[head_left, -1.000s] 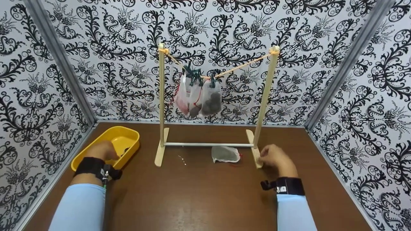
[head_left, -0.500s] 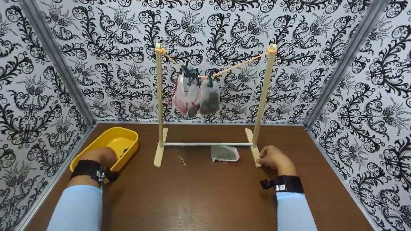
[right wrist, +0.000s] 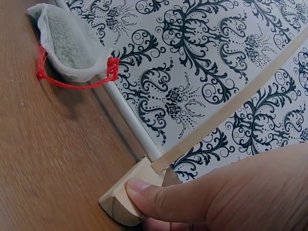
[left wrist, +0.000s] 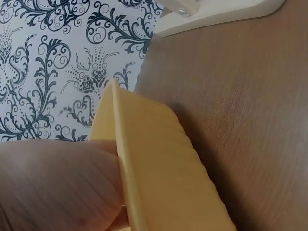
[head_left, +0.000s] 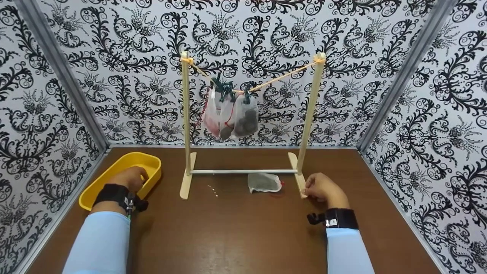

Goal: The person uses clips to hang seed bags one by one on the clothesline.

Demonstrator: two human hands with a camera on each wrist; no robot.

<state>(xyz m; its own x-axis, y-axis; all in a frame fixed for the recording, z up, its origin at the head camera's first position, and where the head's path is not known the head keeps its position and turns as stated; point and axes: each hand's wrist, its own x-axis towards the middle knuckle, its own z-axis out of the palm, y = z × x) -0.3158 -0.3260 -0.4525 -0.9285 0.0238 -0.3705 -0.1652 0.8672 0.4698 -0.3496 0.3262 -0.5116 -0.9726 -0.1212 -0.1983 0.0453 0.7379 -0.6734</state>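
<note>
My left hand [head_left: 131,178] reaches down into a yellow tray [head_left: 154,180] at the table's left; in the left wrist view the tray wall [left wrist: 163,159] covers the fingers, so what they touch is hidden. With thumb and fingers my right hand [head_left: 326,189] grips the front end of the wooden stand's right foot [right wrist: 137,180]. A white mesh drawstring pouch [head_left: 264,182] with greenish-grey contents lies by the stand's white crossbar, its red cord [right wrist: 79,85] trailing. Dark green clothespins [head_left: 225,89] hold several similar pouches [head_left: 246,120] on a sagging orange line [head_left: 283,76].
Two upright wooden posts, left [head_left: 186,114] and right [head_left: 311,114], carry the line. A white crossbar [head_left: 228,171] joins their feet low over the brown table [head_left: 228,236]. Small pale bits [head_left: 214,191] lie near the left foot. Patterned walls [head_left: 361,95] enclose the table.
My left hand has shifted right and forward within the tray; the dark item seen there earlier is now hidden. The right hand stays at the stand's foot. The view has shifted slightly.
</note>
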